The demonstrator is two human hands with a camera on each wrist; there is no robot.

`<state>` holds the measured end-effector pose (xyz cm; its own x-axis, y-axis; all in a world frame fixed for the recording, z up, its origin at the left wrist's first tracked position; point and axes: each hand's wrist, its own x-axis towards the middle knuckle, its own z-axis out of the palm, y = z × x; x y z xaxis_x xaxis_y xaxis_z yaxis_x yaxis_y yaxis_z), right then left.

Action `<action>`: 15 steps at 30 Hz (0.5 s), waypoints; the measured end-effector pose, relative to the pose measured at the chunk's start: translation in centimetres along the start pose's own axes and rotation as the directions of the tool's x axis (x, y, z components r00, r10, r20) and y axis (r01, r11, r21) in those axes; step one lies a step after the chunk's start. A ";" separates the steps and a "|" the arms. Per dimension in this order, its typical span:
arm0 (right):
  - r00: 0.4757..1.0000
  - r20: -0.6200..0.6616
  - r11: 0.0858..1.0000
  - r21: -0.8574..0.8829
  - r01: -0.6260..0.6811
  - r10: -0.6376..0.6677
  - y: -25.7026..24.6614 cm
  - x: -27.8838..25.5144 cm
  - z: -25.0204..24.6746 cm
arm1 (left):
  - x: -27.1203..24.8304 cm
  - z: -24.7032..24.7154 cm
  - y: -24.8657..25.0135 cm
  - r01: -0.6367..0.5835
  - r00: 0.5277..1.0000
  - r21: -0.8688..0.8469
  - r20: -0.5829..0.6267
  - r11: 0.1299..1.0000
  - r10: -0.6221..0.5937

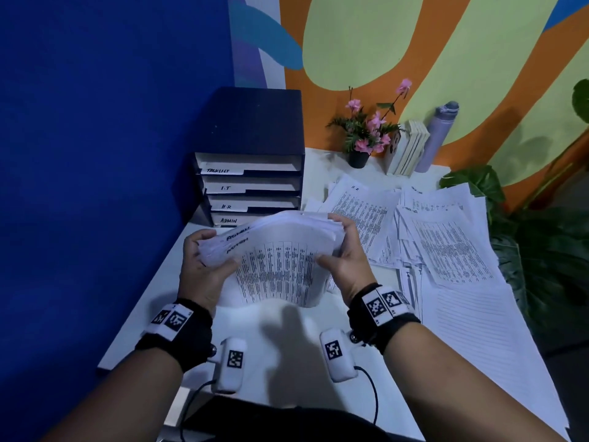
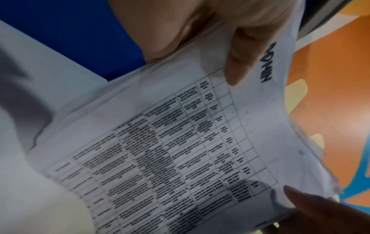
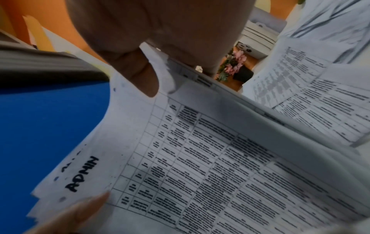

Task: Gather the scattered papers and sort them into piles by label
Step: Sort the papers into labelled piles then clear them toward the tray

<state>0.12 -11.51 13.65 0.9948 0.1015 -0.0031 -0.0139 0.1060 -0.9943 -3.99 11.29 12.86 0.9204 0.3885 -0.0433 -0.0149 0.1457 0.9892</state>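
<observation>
Both hands hold a thick stack of printed sheets (image 1: 277,250) marked ADMIN above the white desk (image 1: 287,330). My left hand (image 1: 204,260) grips its left edge, thumb on the top sheet. My right hand (image 1: 341,250) grips the right edge, thumb on top and fingers curled over the far corner. The stack sags in the middle. In the left wrist view the ADMIN sheet (image 2: 180,150) fills the frame under my left thumb. The right wrist view shows the same stack (image 3: 200,166) with my thumb on it. More scattered papers (image 1: 439,237) lie on the desk's right side.
A dark tray organiser (image 1: 251,173) with slots labelled TASKLIST, I.T, H.R and ADMIN stands at the back left against a blue wall. A potted pink flower (image 1: 363,138), upright books (image 1: 408,148) and a lilac bottle (image 1: 436,135) line the back. A leafy plant (image 1: 541,250) is on the right.
</observation>
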 end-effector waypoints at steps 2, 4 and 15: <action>0.998 0.016 0.998 -0.025 0.061 -0.060 -0.6 0.4 0.2 | 0.4 0.2 0.1 -0.027 0.999 -0.065 -0.023 0.998 0.025; 0.989 0.030 0.987 -0.063 0.146 -0.145 -0.9 0.6 0.3 | 0.6 0.5 0.4 -0.071 0.997 -0.092 -0.033 0.993 0.069; 0.898 0.147 0.782 -0.447 0.434 -0.414 -0.9 1.4 0.6 | 2.5 1.6 1.5 -0.166 0.966 -0.109 -0.220 0.980 0.139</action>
<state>1.41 -10.85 14.61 0.8846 0.1931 0.4246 0.4657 -0.3153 -0.8268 -1.10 10.98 14.51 0.8009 0.5953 0.0647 -0.2099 0.1779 0.9614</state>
